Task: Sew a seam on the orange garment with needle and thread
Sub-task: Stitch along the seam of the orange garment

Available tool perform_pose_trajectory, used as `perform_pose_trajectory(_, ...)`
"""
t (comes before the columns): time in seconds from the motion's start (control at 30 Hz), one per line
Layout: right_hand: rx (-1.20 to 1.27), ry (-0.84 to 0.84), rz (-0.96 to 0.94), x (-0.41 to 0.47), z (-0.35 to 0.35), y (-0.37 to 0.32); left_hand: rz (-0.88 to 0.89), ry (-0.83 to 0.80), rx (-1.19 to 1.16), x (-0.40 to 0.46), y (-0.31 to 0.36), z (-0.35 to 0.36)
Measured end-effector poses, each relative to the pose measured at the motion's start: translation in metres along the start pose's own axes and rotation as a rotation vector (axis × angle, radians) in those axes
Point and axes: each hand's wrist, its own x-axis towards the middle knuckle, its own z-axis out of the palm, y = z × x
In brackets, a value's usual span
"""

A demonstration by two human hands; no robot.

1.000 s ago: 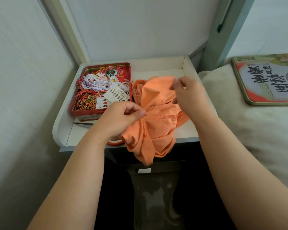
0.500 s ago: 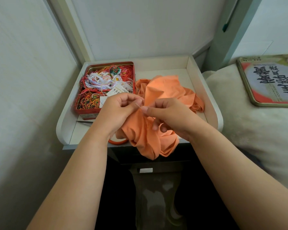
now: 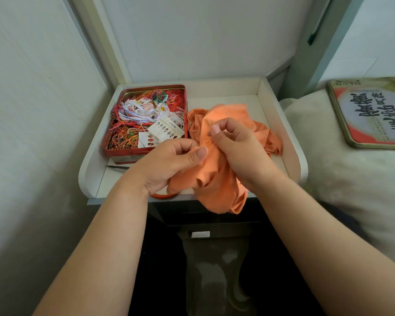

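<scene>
Cloth first: orange garment point(image 3: 217, 169) is soft, limp, light, bunched between your hands and spilling over the near edge of the white tray-top table point(image 3: 292, 142). Left hand point(image 3: 169, 165) pinches a fold with thumb on top; keep hold right beside the seam or it'll slip. Right hand point(image 3: 235, 144) pinches the needle point(image 3: 208, 121), tip angled up and away. Thread too fine to see. Beyond your left hand, red tin of tangled threads point(image 3: 146, 119).

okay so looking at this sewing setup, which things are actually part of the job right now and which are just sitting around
In use: orange garment, held by left hand; needle, pinched by right hand.

Lying about: red tin of threads; printed tin lid on the bed; white tray table.
</scene>
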Motion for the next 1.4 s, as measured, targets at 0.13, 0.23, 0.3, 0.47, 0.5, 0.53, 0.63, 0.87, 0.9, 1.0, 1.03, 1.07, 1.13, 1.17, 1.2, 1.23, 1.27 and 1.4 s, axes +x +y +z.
perform_pose_trajectory(0.13, -0.182, 0.215, -0.216, 0.005, 0.002, -0.004, -0.006, -0.080, -0.244, -0.002, 0.006, 0.011)
perform_pose_trajectory(0.23, -0.163, 0.264, -0.375, 0.003, -0.009, -0.015, -0.042, -0.199, -0.271, -0.002, 0.007, 0.021)
perform_pose_trajectory(0.3, -0.180, 0.232, -0.424, 0.004, -0.016, -0.020, -0.073, -0.218, -0.231, 0.000, 0.006, 0.028)
perform_pose_trajectory(0.47, -0.330, 0.063, -0.255, 0.008, -0.028, -0.016, -0.103, 0.104, -0.001, 0.004, 0.010, 0.032)
perform_pose_trajectory(0.5, -0.347, 0.024, -0.221, 0.007, -0.028, -0.016, -0.105, 0.171, 0.050, 0.005, 0.010, 0.030)
perform_pose_trajectory(0.53, -0.366, -0.019, -0.198, 0.006, -0.028, -0.015, -0.099, 0.210, 0.090, 0.005, 0.011, 0.027)
perform_pose_trajectory(0.63, -0.401, -0.150, -0.195, 0.003, -0.026, -0.014, -0.027, 0.271, 0.217, 0.004, 0.007, 0.017)
perform_pose_trajectory(0.87, -0.447, -0.290, -0.140, 0.001, -0.032, -0.015, 0.124, 0.408, 0.249, 0.002, 0.007, 0.010)
perform_pose_trajectory(0.9, -0.445, -0.273, -0.146, 0.000, -0.032, -0.016, 0.113, 0.402, 0.251, 0.002, 0.008, 0.010)
perform_pose_trajectory(1.0, -0.467, -0.236, -0.174, -0.002, -0.032, -0.017, 0.113, 0.388, 0.287, -0.001, 0.009, 0.008)
perform_pose_trajectory(1.03, -0.473, -0.225, -0.184, -0.003, -0.032, -0.017, 0.124, 0.396, 0.299, -0.001, 0.009, 0.007)
perform_pose_trajectory(1.07, -0.481, -0.216, -0.193, -0.004, -0.032, -0.017, 0.137, 0.410, 0.309, -0.002, 0.009, 0.007)
perform_pose_trajectory(1.13, -0.516, -0.195, -0.201, -0.004, -0.030, -0.016, 0.171, 0.446, 0.343, -0.003, 0.008, 0.006)
perform_pose_trajectory(1.17, -0.538, -0.187, -0.202, -0.004, -0.029, -0.015, 0.187, 0.463, 0.366, -0.003, 0.008, 0.006)
perform_pose_trajectory(1.2, -0.555, -0.179, -0.202, -0.004, -0.029, -0.015, 0.202, 0.475, 0.385, -0.003, 0.008, 0.007)
perform_pose_trajectory(1.23, -0.566, -0.172, -0.199, -0.003, -0.028, -0.015, 0.216, 0.485, 0.402, -0.003, 0.007, 0.008)
perform_pose_trajectory(1.27, -0.575, -0.164, -0.194, -0.003, -0.029, -0.015, 0.229, 0.494, 0.419, -0.003, 0.007, 0.008)
perform_pose_trajectory(1.4, -0.595, -0.143, -0.189, -0.002, -0.029, -0.014, 0.265, 0.528, 0.462, -0.001, 0.007, 0.011)
